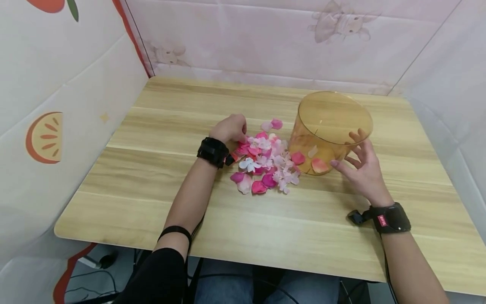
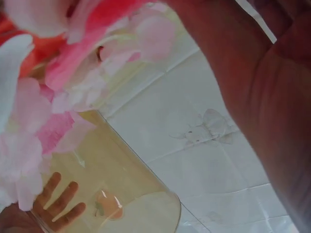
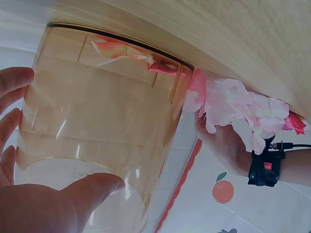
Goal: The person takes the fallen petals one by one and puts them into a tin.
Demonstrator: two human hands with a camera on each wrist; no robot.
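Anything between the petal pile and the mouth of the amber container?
Nothing visible. The petals lie on the table right against the container's left side, left hand on the pile; its mouth is open. Right hand steadies its right side.

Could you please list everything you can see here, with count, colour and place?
petals: a loose heap, too many to count; pink, magenta, red and white; middle of the table, left of the container.
container: one, clear amber, round and open-topped; upright on the table right of the heap, a few petals inside on its bottom.
table: one, light wood grain; it bears everything.
backdrop sheets: pale pink and white with printed fruit and cartoon figures; on three sides of the table.
wrist bands: two, black, one on each wrist.
left hand: fingers curled down into the left edge of the heap.
right hand: fingers spread against the container's right wall.
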